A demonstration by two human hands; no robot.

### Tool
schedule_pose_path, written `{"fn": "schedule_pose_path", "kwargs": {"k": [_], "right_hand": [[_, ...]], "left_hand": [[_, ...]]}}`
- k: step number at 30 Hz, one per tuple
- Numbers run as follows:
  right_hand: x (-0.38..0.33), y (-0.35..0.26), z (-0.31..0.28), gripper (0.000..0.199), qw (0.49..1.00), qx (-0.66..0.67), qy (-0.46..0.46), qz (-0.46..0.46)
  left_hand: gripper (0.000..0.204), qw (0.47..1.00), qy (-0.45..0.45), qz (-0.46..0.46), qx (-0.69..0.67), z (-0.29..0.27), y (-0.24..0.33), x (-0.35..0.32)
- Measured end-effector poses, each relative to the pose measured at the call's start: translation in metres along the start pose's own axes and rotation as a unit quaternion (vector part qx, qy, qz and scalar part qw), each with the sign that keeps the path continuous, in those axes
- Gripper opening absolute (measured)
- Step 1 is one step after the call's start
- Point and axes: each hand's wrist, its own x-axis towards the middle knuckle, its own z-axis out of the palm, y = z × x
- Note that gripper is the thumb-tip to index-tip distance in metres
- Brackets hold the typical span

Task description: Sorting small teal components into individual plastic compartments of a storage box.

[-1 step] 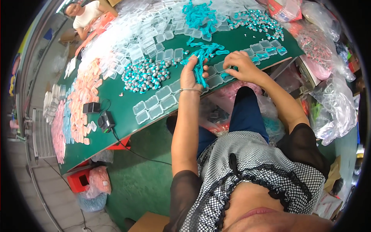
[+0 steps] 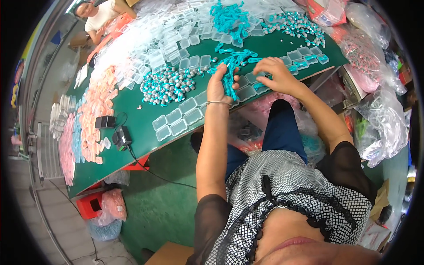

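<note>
A bunch of turquoise cords is gripped in my left hand, its strands hanging past the closed fingers. My right hand hovers over a row of small clear plastic boxes along the table's near edge. Its thumb and fingers stand apart, and I see nothing between them. Just under it, a box holds a bit of turquoise cord. Further right, several boxes have turquoise cord inside. More loose turquoise cords lie just beyond my hands.
On the green table are a heap of grey-and-turquoise beads, piled clear boxes, a turquoise cord heap, peach pieces and a black adapter with a cable. Plastic bags crowd the right. A person sits far left.
My right hand's fingers have spread a little and lifted from the cord in the box beneath. My left hand keeps its hold on the cords.
</note>
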Motion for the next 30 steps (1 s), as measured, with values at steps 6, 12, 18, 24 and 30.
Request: {"fn": "schedule_pose_path", "kwargs": {"k": [6,12,18,24,30], "right_hand": [[0.046,-0.032,0.011,0.031,0.982,0.141,0.112,-0.048],[0.059,-0.033,0.012,0.021,0.989,0.068,0.075,-0.107],[0.051,-0.029,0.009,0.018,0.991,0.088,0.066,-0.074],[0.023,-0.025,0.006,0.015,0.996,0.084,-0.009,-0.03],[0.007,-0.027,0.014,0.015,0.998,-0.004,-0.025,-0.065]], "left_hand": [[0.025,0.999,-0.028,-0.021,0.034,-0.001,0.004,-0.005],[0.032,0.999,-0.048,-0.011,0.016,-0.011,0.012,-0.013],[0.026,0.998,-0.022,0.029,0.052,-0.011,0.017,-0.02],[0.04,0.997,0.034,0.045,0.061,-0.02,0.024,-0.023],[0.04,0.996,0.035,0.041,0.07,-0.018,0.024,-0.027]]}}
